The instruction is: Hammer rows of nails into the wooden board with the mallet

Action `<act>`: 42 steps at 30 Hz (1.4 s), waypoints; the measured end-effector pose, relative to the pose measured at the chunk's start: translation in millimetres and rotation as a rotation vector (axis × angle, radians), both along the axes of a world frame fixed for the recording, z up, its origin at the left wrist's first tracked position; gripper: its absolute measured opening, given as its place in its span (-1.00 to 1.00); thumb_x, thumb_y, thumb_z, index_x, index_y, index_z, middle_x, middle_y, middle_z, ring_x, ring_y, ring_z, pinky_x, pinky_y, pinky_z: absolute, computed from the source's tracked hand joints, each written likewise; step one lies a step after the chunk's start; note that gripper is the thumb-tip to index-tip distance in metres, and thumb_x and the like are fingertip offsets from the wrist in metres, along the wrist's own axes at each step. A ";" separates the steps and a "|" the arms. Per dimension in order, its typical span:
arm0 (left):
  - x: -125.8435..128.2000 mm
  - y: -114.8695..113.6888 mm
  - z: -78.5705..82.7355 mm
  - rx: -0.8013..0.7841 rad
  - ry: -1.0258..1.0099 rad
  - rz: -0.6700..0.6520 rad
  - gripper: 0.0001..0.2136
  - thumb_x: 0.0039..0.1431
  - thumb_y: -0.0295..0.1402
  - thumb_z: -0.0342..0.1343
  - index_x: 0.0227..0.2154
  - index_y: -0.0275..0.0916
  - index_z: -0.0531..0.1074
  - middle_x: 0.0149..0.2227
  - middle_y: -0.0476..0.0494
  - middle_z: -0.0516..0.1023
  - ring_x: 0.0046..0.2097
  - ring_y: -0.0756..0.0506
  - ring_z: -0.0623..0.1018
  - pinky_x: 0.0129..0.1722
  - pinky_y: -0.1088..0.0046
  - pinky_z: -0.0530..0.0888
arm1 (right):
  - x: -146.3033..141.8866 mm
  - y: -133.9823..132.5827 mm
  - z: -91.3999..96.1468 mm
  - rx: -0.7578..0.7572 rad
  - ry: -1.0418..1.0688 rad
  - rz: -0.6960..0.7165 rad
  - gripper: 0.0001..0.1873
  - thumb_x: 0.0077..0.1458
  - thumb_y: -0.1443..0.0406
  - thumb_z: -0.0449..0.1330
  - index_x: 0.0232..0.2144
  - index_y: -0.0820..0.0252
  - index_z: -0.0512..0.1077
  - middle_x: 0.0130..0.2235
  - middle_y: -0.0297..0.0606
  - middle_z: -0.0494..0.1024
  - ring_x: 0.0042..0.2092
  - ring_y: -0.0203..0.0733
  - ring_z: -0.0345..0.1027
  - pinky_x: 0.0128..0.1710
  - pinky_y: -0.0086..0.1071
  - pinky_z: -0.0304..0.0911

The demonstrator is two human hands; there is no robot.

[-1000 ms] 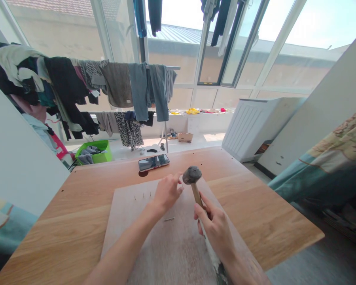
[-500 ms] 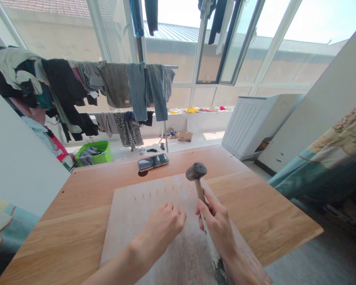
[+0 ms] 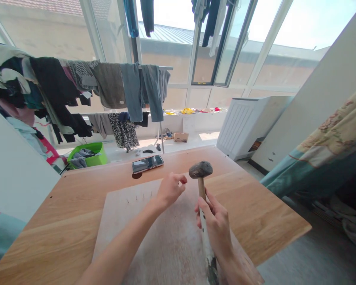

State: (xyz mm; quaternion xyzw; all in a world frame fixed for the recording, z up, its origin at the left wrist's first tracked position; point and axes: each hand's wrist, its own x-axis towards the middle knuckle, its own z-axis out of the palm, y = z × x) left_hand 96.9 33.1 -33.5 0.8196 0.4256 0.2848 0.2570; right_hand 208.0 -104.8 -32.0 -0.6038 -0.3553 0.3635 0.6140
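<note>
My right hand (image 3: pixel 215 217) is wrapped round the handle of a hammer (image 3: pixel 200 170), its dark rounded head held up above the board. A worn, pale board (image 3: pixel 154 241) lies on the wooden table under both hands. Over the board's far edge, my left hand (image 3: pixel 171 189) has its fingers curled in a pinch; whatever is between the fingertips is too small to make out. Several thin nails (image 3: pixel 136 197) stand in a row near the board's far left edge, some now hidden behind my left hand.
A phone (image 3: pixel 147 163) lies at the far side of the wooden table (image 3: pixel 255 206), beside a dark round hole (image 3: pixel 137 175). Beyond are a green basket (image 3: pixel 90 159), a rack of hung clothes (image 3: pixel 109 85) and a white ribbed cabinet (image 3: pixel 240 126). A curtain (image 3: pixel 317 158) hangs at right.
My left hand has moved forward over the board's far edge, covering part of the nail row. My right hand keeps the hammer raised in nearly the same place. The view has shifted slightly right.
</note>
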 end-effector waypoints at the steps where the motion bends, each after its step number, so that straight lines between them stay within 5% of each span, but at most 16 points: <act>1: 0.7 -0.1 -1.8 0.021 0.016 0.013 -0.82 0.09 -0.56 0.19 -0.33 -0.19 0.64 -0.33 -0.09 0.62 -0.31 -0.07 0.54 -0.20 0.39 0.46 | 0.1 -0.1 0.0 0.003 -0.001 0.005 -0.39 0.18 0.04 0.19 0.21 0.16 0.41 -0.51 -0.49 0.37 -0.67 -0.37 0.18 -0.74 -0.52 0.14; 9: 0.7 -3.8 2.4 0.111 0.065 -0.001 -0.81 0.09 -0.56 0.24 -0.33 -0.11 0.64 -0.34 -0.05 0.67 -0.18 -0.17 0.50 -0.05 0.24 0.40 | -1.0 -0.7 -2.6 0.007 -0.007 0.039 -0.50 0.20 0.09 0.18 0.13 0.15 0.47 -0.52 -0.49 0.38 -0.66 -0.40 0.18 -0.69 -0.53 0.18; 31: 2.4 0.5 -12.5 0.049 -0.040 -0.006 -0.82 0.07 -0.59 0.20 -0.35 -0.17 0.59 -0.31 -0.05 0.63 -0.21 -0.11 0.56 -0.11 0.36 0.46 | -0.3 0.6 -4.1 0.013 -0.021 0.061 -0.47 0.25 0.09 0.16 0.20 0.14 0.42 -0.52 -0.49 0.38 -0.66 -0.40 0.19 -0.69 -0.53 0.14; 42: 1.0 -0.3 -9.9 0.039 -0.008 0.003 -0.61 0.05 -0.58 0.22 -0.04 -0.16 0.51 -0.29 -0.02 0.68 -0.21 -0.11 0.60 -0.11 0.37 0.46 | 0.6 2.7 -2.8 -0.072 -0.192 0.060 -0.37 0.18 0.06 0.17 0.21 0.25 0.44 -0.55 -0.46 0.42 -0.69 -0.35 0.21 -0.70 -0.47 0.17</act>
